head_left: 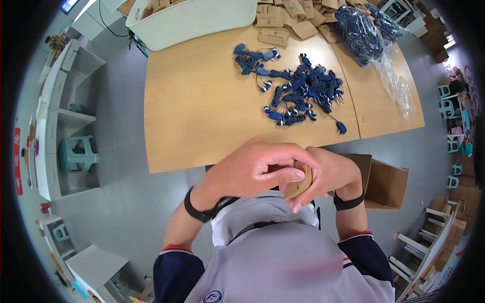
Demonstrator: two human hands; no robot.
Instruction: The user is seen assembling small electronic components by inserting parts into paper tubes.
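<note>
Held close to my body, just off the table's near edge, is a small brown kraft-paper packet [301,187]. My left hand [260,164] has its thumb on the packet's upper part, with the fingers curled over behind. My right hand [331,171] grips the same packet from the other side, fingers bent around it. The packet looks bowed between the hands, and most of it is hidden by them. Beyond my hands, a loose heap of dark blue corded bundles [308,88], which look like earphones with pale tips, lies on the wooden table [192,111].
Many flat brown packets [273,36] are piled at the far edge, beside a white bin [197,22] holding more. Clear plastic bags of dark blue bundles [358,38] lie far right. An open cardboard box [386,184] stands below the table's right side. A green stool [77,154] is left.
</note>
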